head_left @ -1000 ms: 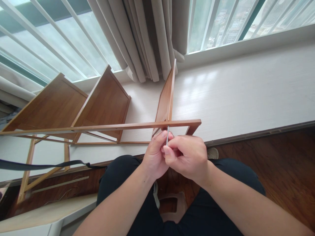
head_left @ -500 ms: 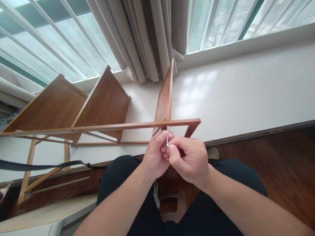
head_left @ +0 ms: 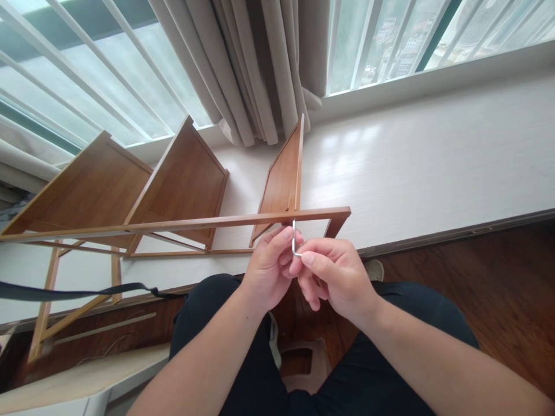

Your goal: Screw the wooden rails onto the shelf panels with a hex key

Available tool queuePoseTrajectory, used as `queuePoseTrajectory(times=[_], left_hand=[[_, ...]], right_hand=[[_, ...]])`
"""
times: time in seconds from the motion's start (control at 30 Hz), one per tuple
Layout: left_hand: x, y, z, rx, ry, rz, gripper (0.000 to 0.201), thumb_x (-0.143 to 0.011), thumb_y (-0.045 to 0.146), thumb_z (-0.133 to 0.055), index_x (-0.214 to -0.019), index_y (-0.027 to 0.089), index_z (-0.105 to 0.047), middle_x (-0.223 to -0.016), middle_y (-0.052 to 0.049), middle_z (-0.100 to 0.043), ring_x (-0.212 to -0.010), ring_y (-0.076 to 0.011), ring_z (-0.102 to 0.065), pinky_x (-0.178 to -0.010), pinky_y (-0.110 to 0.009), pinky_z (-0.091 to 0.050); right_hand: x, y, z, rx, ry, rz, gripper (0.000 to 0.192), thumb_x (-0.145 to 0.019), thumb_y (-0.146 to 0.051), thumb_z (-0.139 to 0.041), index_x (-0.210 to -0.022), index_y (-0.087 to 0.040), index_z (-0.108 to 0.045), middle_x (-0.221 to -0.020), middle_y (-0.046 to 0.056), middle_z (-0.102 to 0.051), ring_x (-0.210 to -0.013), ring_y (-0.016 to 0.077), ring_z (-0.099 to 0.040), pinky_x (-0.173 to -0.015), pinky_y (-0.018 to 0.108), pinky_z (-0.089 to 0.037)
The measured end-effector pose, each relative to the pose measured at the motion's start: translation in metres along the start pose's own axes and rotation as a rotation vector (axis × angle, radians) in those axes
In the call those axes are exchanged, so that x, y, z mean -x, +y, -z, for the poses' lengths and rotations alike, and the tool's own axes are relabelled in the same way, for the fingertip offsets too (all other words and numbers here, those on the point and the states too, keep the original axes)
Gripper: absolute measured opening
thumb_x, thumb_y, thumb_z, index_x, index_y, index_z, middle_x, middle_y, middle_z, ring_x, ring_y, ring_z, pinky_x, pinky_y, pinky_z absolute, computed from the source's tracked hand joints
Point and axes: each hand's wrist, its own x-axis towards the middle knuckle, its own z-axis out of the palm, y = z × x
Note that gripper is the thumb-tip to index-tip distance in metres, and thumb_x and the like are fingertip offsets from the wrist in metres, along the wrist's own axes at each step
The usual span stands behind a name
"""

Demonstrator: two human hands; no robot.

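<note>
An L-shaped metal Allen key (head_left: 294, 238) stands with its long arm against the near rail of a brown wooden shelf frame (head_left: 234, 221). My left hand (head_left: 269, 267) is closed around the key's long arm, thumb and fingers near the rail. The short bent end is pinched between thumb and index finger of my right hand (head_left: 333, 274), whose other fingers hang loosely below. Just beyond the rail, the rightmost shelf board (head_left: 282, 167) meets the frame where the key's tip touches. Whatever the tip sits in is hidden.
Two more shelf boards, a middle one (head_left: 184, 185) and a left one (head_left: 87, 188), belong to the frame, which lies on a white ledge (head_left: 416, 144). Curtains (head_left: 247, 69) hang behind. A black strap (head_left: 87, 293) crosses at left, and a small stool (head_left: 318, 358) is below.
My right hand has turned and its lower fingers have opened out. The Allen key's bent end now points more to the right. The rightmost board has tilted, its lower edge shifting left.
</note>
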Motion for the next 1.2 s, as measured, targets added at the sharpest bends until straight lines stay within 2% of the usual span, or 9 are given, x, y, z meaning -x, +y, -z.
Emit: queuePoseTrajectory(times=[0.1,0.3,0.5,0.67,0.83,1.0,1.13,1.2], left_hand=[[0.000,0.003,-0.002,-0.030,0.006,-0.006,0.037,-0.074,0.047,-0.082,-0.076,0.014,-0.064,-0.046,0.009,-0.035,-0.039,-0.0027,-0.038,-0.040,-0.011,-0.030],[0.003,0.007,-0.003,-0.084,0.005,-0.036,0.032,-0.079,0.043,-0.078,-0.075,0.014,-0.065,-0.043,0.008,-0.039,-0.037,-0.0032,-0.038,-0.040,-0.012,-0.030],[0.005,0.012,-0.002,-0.148,0.025,-0.038,0.029,-0.082,0.041,-0.075,-0.075,0.014,-0.067,-0.042,0.006,-0.046,-0.036,-0.0023,-0.038,-0.039,-0.011,-0.028],[0.007,0.015,-0.002,-0.179,0.038,-0.030,0.030,-0.082,0.041,-0.075,-0.077,0.013,-0.067,-0.044,0.003,-0.052,-0.036,-0.0029,-0.041,-0.039,-0.011,-0.031],[0.008,0.015,-0.003,-0.205,0.030,-0.025,0.030,-0.084,0.043,-0.073,-0.077,0.014,-0.065,-0.044,0.004,-0.047,-0.038,-0.0070,-0.046,-0.041,-0.014,-0.036],[0.008,0.016,-0.005,-0.240,0.046,-0.050,0.030,-0.083,0.040,-0.073,-0.075,0.013,-0.066,-0.047,0.005,-0.041,-0.043,-0.0051,-0.043,-0.045,-0.014,-0.036],[0.008,0.015,-0.005,-0.236,0.028,-0.065,0.027,-0.085,0.038,-0.071,-0.075,0.013,-0.069,-0.049,0.006,-0.036,-0.046,-0.0037,-0.039,-0.048,-0.013,-0.036],[0.008,0.013,-0.005,-0.217,0.027,-0.077,0.026,-0.085,0.037,-0.071,-0.075,0.013,-0.070,-0.049,0.006,-0.034,-0.047,-0.0040,-0.038,-0.049,-0.014,-0.038]], right_hand=[[-0.002,-0.001,-0.001,-0.105,-0.034,-0.078,0.028,-0.088,-0.039,-0.064,-0.077,-0.013,-0.064,-0.049,0.000,-0.061,-0.030,0.0088,-0.047,-0.029,0.015,-0.025],[-0.003,0.003,-0.002,-0.245,-0.084,-0.141,0.028,-0.088,-0.040,-0.064,-0.077,-0.015,-0.060,-0.049,-0.002,-0.058,-0.030,0.0068,-0.042,-0.030,0.015,-0.026],[-0.005,0.019,-0.003,-0.458,-0.183,-0.133,0.024,-0.092,-0.037,-0.062,-0.083,-0.015,-0.059,-0.054,-0.002,-0.061,-0.031,0.0064,-0.042,-0.031,0.016,-0.033],[-0.008,0.027,-0.004,-0.527,-0.244,-0.128,0.021,-0.096,-0.035,-0.057,-0.087,-0.016,-0.058,-0.058,-0.002,-0.063,-0.033,0.0063,-0.041,-0.033,0.016,-0.033],[-0.009,0.027,-0.004,-0.415,-0.205,0.002,0.024,-0.097,-0.033,-0.053,-0.082,-0.015,-0.057,-0.056,0.000,-0.063,-0.035,0.0073,-0.043,-0.034,0.016,-0.030],[-0.004,0.026,-0.002,-0.215,-0.125,0.103,0.030,-0.098,-0.039,-0.056,-0.081,-0.015,-0.060,-0.054,-0.001,-0.059,-0.037,0.0067,-0.042,-0.035,0.016,-0.027],[0.000,0.024,0.000,-0.045,-0.071,0.185,0.031,-0.099,-0.040,-0.056,-0.080,-0.016,-0.058,-0.053,-0.003,-0.053,-0.039,0.0057,-0.038,-0.040,0.018,-0.028],[0.000,0.022,0.000,0.110,-0.017,0.267,0.030,-0.099,-0.038,-0.059,-0.077,-0.017,-0.058,-0.053,-0.004,-0.051,-0.043,0.0061,-0.039,-0.044,0.019,-0.030]])
